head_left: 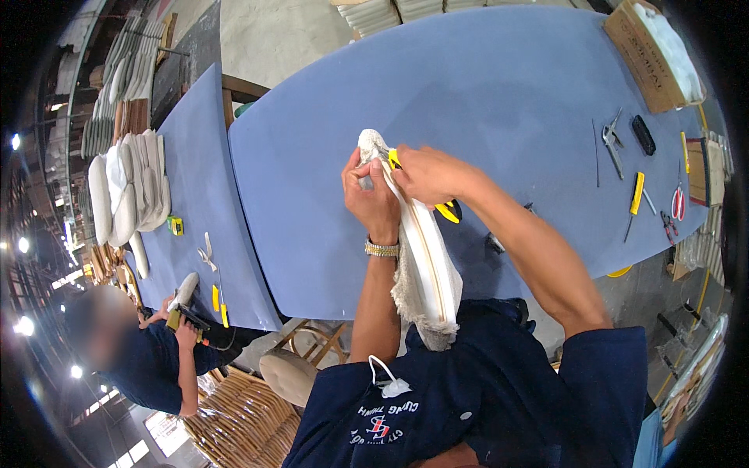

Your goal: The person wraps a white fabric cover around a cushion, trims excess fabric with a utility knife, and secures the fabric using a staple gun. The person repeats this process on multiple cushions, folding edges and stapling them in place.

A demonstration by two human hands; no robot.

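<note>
A long narrow padded piece (425,265), beige fabric with a white face and a thin tan strip along it, runs from my chest up over the blue table. My left hand (373,199) grips its upper end, thumb and fingers pinching the folded fabric tip. Right beside it, my right hand (433,175) is closed around a yellow tool (394,158), its front end against the fabric. A yellow-and-black part (447,211) shows below that hand; whether it belongs to the same tool I cannot tell. The working tip is hidden.
On the blue table (312,93) at right lie pliers (612,144), a black object (644,135), a yellow-handled tool (636,195) and red-handled cutters (678,204). A cardboard box (644,58) stands far right. At left, a co-worker (156,359) handles a tool beside stacked cushions (129,187).
</note>
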